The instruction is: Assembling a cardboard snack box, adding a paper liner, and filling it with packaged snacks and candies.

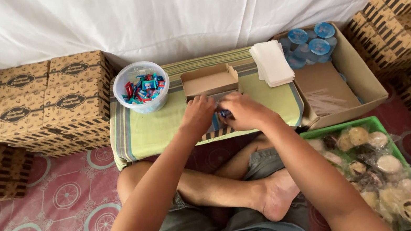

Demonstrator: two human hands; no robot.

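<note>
**A:** Where are your hands right now?

**B:** Both are together over a low table (139, 135) covered with a green striped cloth. My left hand (198, 114) is curled, its fingers closed on the near edge of a small open cardboard box (210, 81). My right hand (243, 111) is right beside it, fingers bent inward around something small and dark blue (225, 113). I cannot tell what that thing is; my hands hide most of it.

**A:** Where is the box on the table?

**B:** Near the middle, towards the back, with its lid flaps up. It looks empty inside.

**A:** What is around it?

**B:** To the left of the box, a clear plastic tub (141, 87) full of wrapped candies in red and blue. To the right, a stack of white paper napkins (271, 62). Just past the table's right end, a big open carton (364, 78) with blue-lidded cups (312, 43) in its far corner. Near my right knee, a green basket (360, 124) of cakes wrapped in clear plastic.

**A:** And further out?

**B:** Piles of closed printed brown boxes (47, 102) on the left and on the right, a white sheet hanging behind, and a red patterned mat (44, 216) under me. I am sitting cross-legged, barefoot.
</note>
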